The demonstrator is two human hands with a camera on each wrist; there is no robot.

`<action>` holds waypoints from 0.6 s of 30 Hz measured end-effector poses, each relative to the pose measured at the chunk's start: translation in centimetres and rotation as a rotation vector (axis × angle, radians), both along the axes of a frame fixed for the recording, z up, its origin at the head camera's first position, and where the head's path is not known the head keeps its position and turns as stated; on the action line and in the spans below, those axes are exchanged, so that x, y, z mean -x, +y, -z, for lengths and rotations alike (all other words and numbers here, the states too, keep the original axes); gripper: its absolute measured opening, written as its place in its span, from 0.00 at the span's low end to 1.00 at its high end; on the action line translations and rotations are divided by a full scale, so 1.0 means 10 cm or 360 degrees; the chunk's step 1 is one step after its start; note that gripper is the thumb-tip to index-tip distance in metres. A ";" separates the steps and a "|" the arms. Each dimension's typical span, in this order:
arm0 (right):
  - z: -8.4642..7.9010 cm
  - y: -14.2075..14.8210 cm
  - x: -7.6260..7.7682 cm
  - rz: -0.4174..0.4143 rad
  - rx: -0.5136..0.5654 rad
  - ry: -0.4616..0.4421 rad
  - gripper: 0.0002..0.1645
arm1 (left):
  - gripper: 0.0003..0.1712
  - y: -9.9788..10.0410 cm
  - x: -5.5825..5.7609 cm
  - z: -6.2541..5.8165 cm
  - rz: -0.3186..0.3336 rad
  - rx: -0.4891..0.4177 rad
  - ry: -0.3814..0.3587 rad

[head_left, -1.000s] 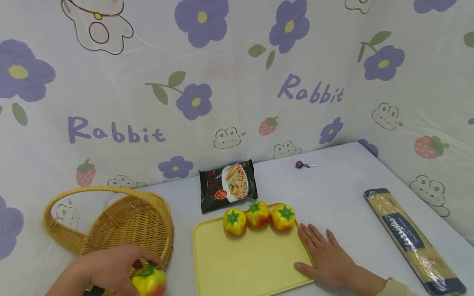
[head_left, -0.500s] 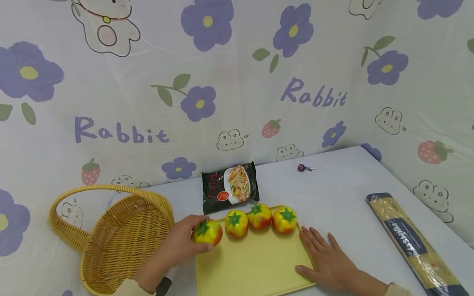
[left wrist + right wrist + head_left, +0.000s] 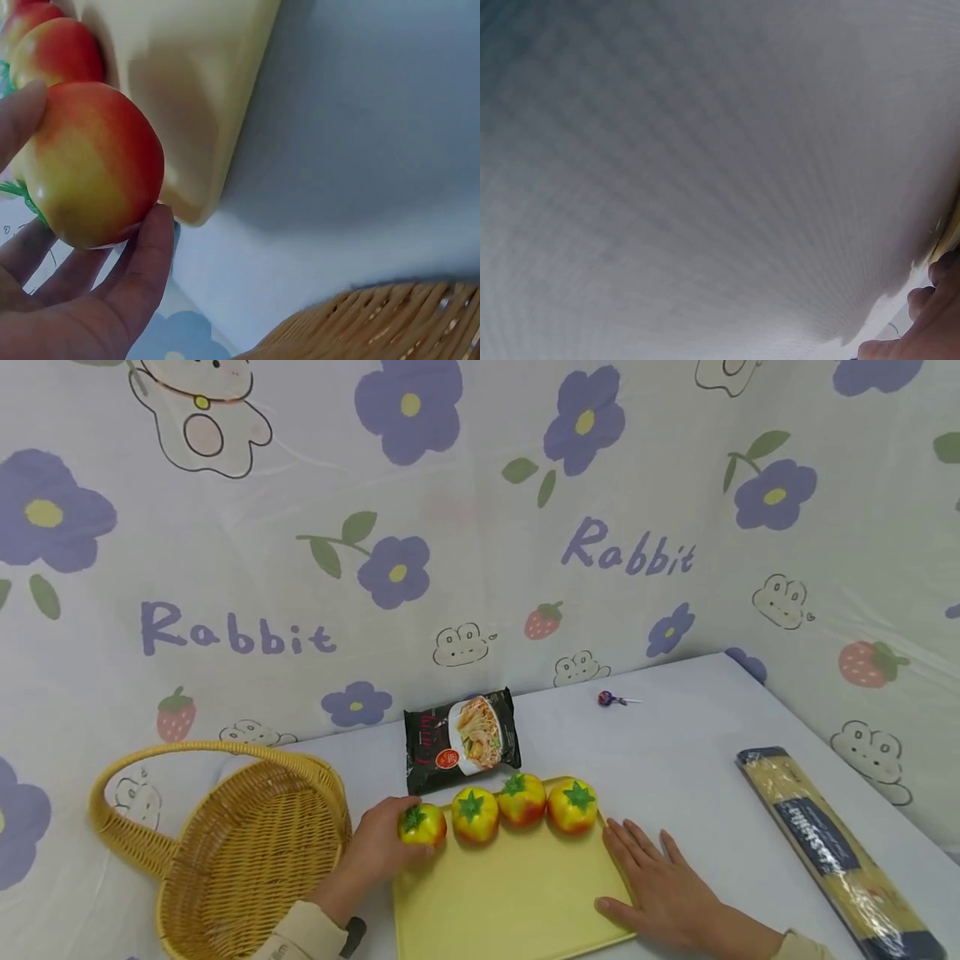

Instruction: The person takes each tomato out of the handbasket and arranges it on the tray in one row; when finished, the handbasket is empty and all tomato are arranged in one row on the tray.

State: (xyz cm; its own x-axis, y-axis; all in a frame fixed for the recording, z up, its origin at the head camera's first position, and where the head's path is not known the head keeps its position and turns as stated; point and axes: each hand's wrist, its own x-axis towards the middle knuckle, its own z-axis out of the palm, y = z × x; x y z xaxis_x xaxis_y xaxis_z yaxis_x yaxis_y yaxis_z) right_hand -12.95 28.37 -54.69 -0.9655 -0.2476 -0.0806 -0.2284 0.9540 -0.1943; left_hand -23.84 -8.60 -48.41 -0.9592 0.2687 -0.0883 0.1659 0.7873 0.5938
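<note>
My left hand (image 3: pixel 384 845) grips a yellow-and-red toy tomato (image 3: pixel 423 825) with a green star-shaped top, at the back left corner of the yellow tray (image 3: pixel 517 893). In the left wrist view, thumb and fingers curl round this tomato (image 3: pixel 97 165), close to the tray's corner. Three similar tomatoes (image 3: pixel 476 815) sit in a row along the tray's back edge, to the right of the held one. Spread almost flat, my right hand (image 3: pixel 663 885) rests at the tray's right rim. Only some of its fingers (image 3: pixel 937 319) show in the right wrist view.
A wicker basket (image 3: pixel 255 860) with a tall handle stands left of the tray. Behind the tray lies a black noodle packet (image 3: pixel 461 739). A lollipop (image 3: pixel 617 698) is at the back right, and a long pack of noodles (image 3: pixel 832 852) lies along the right side.
My left hand has carried the tomato from beside the basket, rightward and forward, to the tray's back left corner. My right hand has stayed at the tray's right rim.
</note>
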 end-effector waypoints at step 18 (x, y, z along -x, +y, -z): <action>-0.01 -0.01 0.00 0.0010 0.0007 -0.0029 0.56 | 0.40 0.07 0.00 0.16 -0.0016 -0.0088 0.0034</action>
State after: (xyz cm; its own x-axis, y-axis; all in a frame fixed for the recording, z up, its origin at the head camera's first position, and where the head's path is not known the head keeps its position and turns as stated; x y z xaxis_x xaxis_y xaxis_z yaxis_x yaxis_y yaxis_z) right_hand -12.93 28.24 -54.64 -0.9655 -0.2417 -0.0969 -0.2186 0.9546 -0.2025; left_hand -23.84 -7.92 -49.98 -0.9633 0.2631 -0.0532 0.1713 0.7552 0.6327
